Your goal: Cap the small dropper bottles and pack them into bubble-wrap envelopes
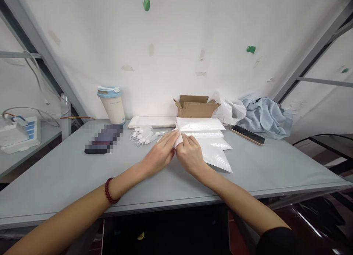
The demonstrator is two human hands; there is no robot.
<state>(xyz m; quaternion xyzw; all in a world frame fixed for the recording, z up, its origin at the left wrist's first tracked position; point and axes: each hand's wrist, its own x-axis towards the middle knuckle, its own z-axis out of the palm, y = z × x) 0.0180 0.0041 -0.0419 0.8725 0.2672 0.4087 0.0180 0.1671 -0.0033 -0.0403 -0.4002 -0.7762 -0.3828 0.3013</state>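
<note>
My left hand (162, 151) and my right hand (189, 152) meet at the middle of the desk, both closed on a small white packet (179, 139); most of it is hidden by the fingers. Under and right of my right hand lie several white bubble mailers (217, 159), fanned out and overlapping. Left of my hands rests a pile of small white items with thin cords (143, 135). Behind it is a flat stack of white envelopes (153, 121). A red bead bracelet (111, 190) circles my left wrist.
An open cardboard box (197, 108) stands behind the mailers, beside a white plastic bag (230, 110) and a crumpled blue cloth (264, 117). A phone (247, 135) lies at right. At left are a lidded cup (112, 106), a dark pixelated object (104, 138) and a power strip (20, 133).
</note>
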